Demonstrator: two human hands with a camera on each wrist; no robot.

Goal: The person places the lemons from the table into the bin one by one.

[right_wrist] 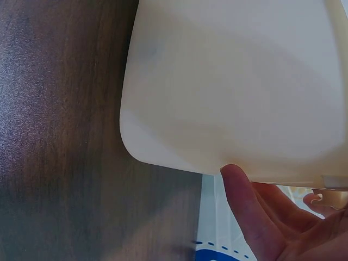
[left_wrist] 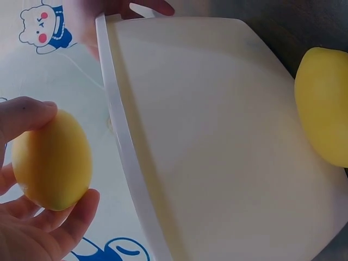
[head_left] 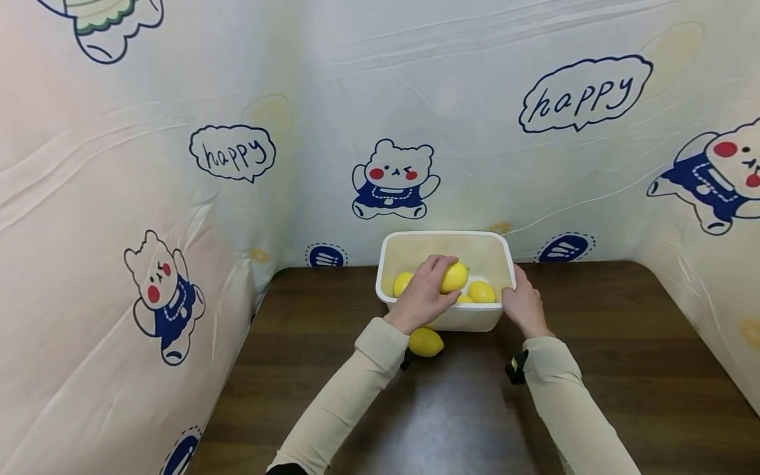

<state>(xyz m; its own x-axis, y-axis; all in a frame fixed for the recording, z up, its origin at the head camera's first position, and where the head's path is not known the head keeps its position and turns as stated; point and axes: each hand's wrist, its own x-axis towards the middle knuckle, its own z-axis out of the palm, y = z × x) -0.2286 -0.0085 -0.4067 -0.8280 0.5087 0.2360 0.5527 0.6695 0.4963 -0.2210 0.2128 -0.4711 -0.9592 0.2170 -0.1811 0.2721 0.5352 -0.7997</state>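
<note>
A yellow lemon (head_left: pixel 455 277) is gripped between the thumb and fingers of my left hand (head_left: pixel 423 290), over the opening of a white plastic bin (head_left: pixel 469 322). The left wrist view shows the same lemon (left_wrist: pixel 53 160) just beyond the bin's rim (left_wrist: pixel 122 136). Inside the bin lie several lemons (head_left: pixel 481 291), partly covered by the front rim and my left hand. My right hand (head_left: pixel 525 303) holds the bin at its right end; in the right wrist view the thumb (right_wrist: pixel 242 201) lies against the wall. Another lemon (head_left: pixel 426 343) rests on the table in front of the bin.
The bin stands near the back edge of a dark wooden table (head_left: pixel 623 343). Pale cloth (head_left: pixel 475 178) printed with cartoon bears hangs behind the table and along both sides.
</note>
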